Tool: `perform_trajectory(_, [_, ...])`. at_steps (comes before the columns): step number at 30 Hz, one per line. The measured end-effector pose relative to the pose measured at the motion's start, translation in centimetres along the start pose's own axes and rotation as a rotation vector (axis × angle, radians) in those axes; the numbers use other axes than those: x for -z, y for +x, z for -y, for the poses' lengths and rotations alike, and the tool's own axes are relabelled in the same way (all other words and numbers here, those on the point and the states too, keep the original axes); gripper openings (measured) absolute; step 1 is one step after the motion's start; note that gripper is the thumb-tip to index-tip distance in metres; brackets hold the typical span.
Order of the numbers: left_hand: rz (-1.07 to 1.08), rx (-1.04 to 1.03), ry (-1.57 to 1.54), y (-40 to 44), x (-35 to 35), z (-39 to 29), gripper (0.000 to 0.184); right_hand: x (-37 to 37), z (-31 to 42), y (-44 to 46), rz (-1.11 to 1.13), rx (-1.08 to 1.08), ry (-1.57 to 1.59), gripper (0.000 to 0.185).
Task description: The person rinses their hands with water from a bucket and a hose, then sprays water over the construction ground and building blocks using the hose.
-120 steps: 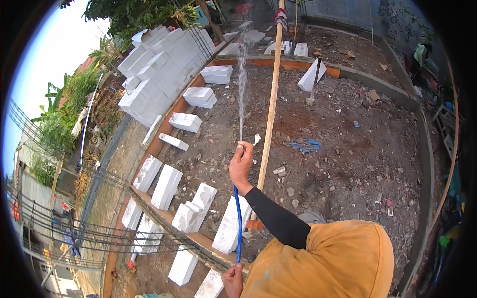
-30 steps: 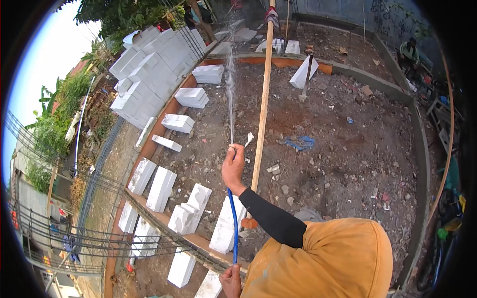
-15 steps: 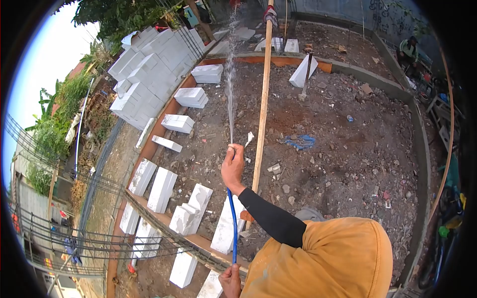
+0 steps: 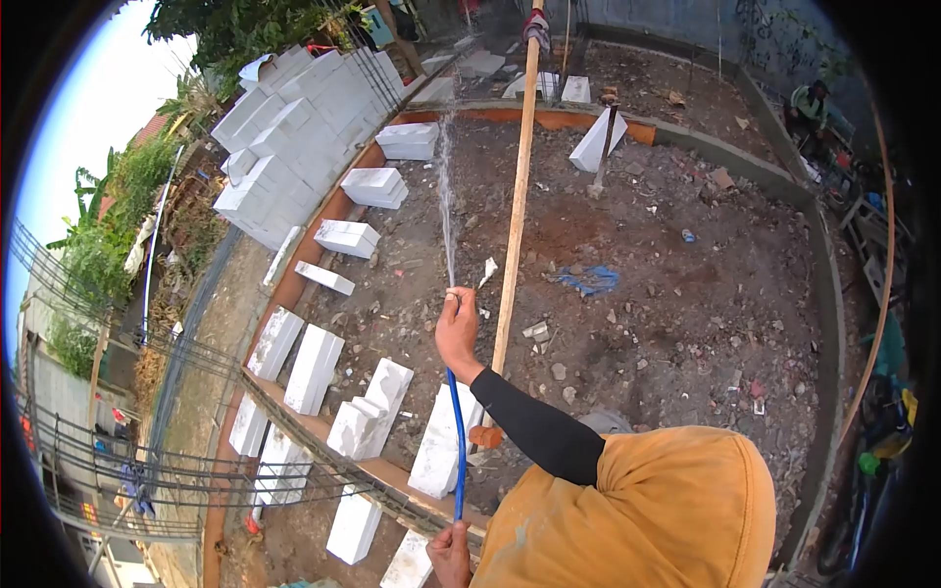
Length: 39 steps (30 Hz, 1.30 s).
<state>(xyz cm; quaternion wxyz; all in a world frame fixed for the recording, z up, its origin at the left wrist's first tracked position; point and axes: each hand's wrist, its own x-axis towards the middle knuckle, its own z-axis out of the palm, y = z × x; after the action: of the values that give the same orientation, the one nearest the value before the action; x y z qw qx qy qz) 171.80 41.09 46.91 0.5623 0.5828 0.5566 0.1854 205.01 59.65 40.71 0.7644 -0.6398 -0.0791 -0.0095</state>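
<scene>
Evidently, spraying is underway: right hand (image 4: 458, 328) pinches the blue hose (image 4: 460, 441) mid-frame, left hand (image 4: 450, 555) grips it bottom-centre; steady aim seems needed.

Right hand (image 4: 457, 331) curled; left hand (image 4: 450, 556) seemingly likewise.

No text is legible; markings (image 4: 753, 20) on the wall (image 4: 667, 22) are unreadable.

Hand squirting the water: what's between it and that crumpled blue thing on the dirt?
In the head view, a long wooden pole crosses between the hand and the blue scrap; a small white scrap and dirt show there too.
</scene>
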Motion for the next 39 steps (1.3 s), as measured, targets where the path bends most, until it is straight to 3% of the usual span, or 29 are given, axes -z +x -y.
perform_trajectory(4, [-0.002,0.015,0.056,-1.0,-0.7,-0.6,0.039,1.0,-1.1,-0.5,0.019,0.05,-0.054,0.013])
perform_trajectory(6, [0.034,0.019,0.054,-1.2,-0.9,-0.9,0.04,2.0,-1.5,-0.4,0.084,-0.051,-0.078,0.013])
perform_trajectory(7, [0.066,0.032,0.061,-1.4,-1.0,-0.7,0.042,2.4,-2.4,-0.4,0.082,0.019,-0.113,0.013])
perform_trajectory(10, [0.003,-0.008,0.284,-0.9,-1.2,3.3,0.043,5.6,-4.2,-0.2,0.184,-0.042,-0.225,0.012])
perform_trajectory(11, [0.026,-0.047,0.192,-0.7,-1.4,5.0,0.041,6.9,-5.5,0.3,0.148,-0.047,-0.26,0.012])
perform_trajectory(14, [0.075,-0.036,0.18,-2.0,-4.0,4.1,0.039,14.3,-6.9,2.8,0.074,-0.226,-0.254,0.015])
perform_trajectory(16, [0.106,0.001,0.228,-2.1,-5.9,5.4,0.038,21.1,-10.3,5.1,-0.077,-0.261,-0.438,0.015])
perform_trajectory(18, [0.149,-0.082,0.461,-3.1,-8.7,5.9,0.037,29.5,-13.1,8.0,-0.215,-0.314,-0.407,0.016])
perform_trajectory(19, [0.163,-0.088,0.471,-4.2,-10.8,5.0,0.037,33.4,-11.7,9.2,-0.266,-0.317,-0.388,0.015])
perform_trajectory(21, [0.193,-0.155,0.104,-7.6,-16.5,2.0,0.041,40.6,-11.0,12.0,-0.352,-0.279,-0.346,0.012])
perform_trajectory(23, [0.223,0.126,0.197,-9.7,-20.7,-0.1,0.031,46.1,-8.8,14.2,-0.38,-0.246,-0.265,0.013])
perform_trajectory(24, [0.406,0.081,0.228,-7.7,-20.3,3.7,0.03,48.3,-7.0,15.1,-0.387,-0.202,-0.163,0.014])
perform_trajectory(26, [0.437,0.06,0.216,-10.6,-23.5,1.7,0.029,52.1,-2.7,16.3,-0.304,-0.149,-0.153,0.013])
perform_trajectory(29, [0.405,0.109,0.295,-13.9,-27.8,0.6,0.035,56.9,1.7,18.2,-0.247,-0.077,-0.121,0.013])
perform_trajectory(31, [0.466,0.103,0.261,-15.9,-31.1,-0.1,0.026,59.4,4.0,20.6,-0.209,-0.039,-0.147,0.013])
perform_trajectory(34, [0.521,0.039,0.23,-18.1,-35.2,-1.0,0.026,61.6,6.2,24.0,-0.172,0.028,-0.236,0.013])
perform_trajectory(36, [0.461,0.028,0.246,-19.4,-37.7,-1.3,0.027,62.3,7.0,26.5,-0.224,0.186,-0.196,0.012])
perform_trajectory(39, [0.424,-0.034,0.342,-19.2,-41.2,0.2,0.047,64.0,6.3,29.2,-0.219,0.142,-0.189,0.012])
